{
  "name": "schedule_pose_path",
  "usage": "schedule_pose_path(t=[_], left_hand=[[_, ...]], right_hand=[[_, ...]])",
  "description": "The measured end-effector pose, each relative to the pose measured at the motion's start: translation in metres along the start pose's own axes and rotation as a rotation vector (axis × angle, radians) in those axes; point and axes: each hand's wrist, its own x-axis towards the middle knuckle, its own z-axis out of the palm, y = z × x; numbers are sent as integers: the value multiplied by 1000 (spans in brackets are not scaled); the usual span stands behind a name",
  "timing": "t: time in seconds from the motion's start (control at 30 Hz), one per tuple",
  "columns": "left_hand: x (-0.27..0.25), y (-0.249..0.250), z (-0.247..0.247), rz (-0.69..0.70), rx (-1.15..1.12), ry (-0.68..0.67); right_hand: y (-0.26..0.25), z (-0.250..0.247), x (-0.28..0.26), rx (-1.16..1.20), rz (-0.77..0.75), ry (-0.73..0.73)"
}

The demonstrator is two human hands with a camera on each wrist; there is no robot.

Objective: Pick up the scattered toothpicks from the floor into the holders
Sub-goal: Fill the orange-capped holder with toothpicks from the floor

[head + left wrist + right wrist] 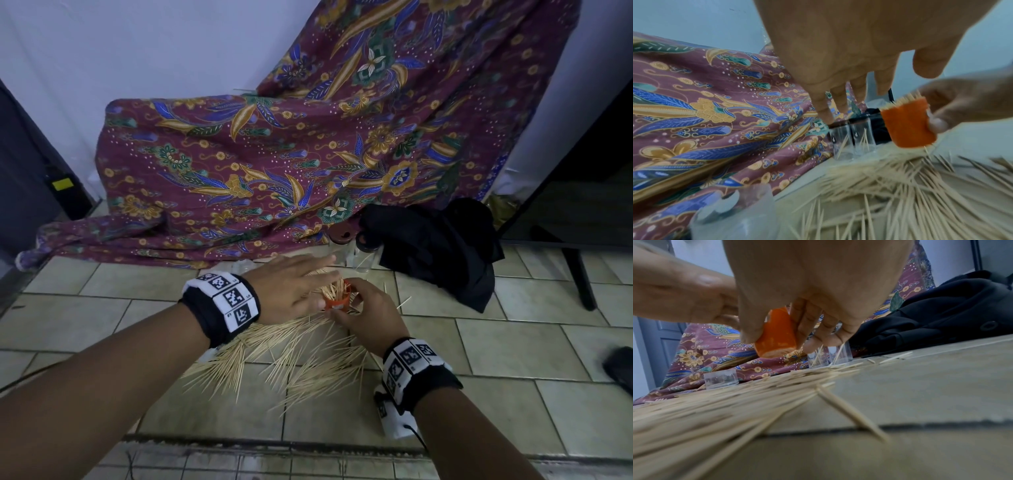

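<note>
Right hand (pixel 368 310): fingers and thumb curled round a small orange plastic holder (pixel 339 297) packed with toothpicks, lifted off the tiles.
Left hand (pixel 291 287): fingers straight, spread, empty, just above the holder's mouth.
Scattered pale wooden toothpicks (pixel 274 356): heaped on the floor below both palms.
Two clear plastic holders (pixel 852 139): upright beyond the fingertips, few sticks inside.

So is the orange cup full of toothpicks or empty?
Full. The orange cup, held off the floor in the right hand, is packed with toothpicks whose tips stick out above its rim.
</note>
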Motion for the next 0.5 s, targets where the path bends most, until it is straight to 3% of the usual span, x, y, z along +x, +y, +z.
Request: schedule_pose_path(t=[0.07, 0.2, 0.33, 0.5], left_hand=[[-1, -1, 9, -14, 30, -44], [-3, 0, 16, 5, 0, 25], [-3, 0, 24, 25, -14, 2], [-1, -2, 25, 14, -141, 172]], right_hand=[[0, 0, 0, 3, -1, -5], [0, 0, 0, 4, -12, -7], [0, 1, 0, -1, -14, 3], [0, 0, 0, -25, -9, 2]])
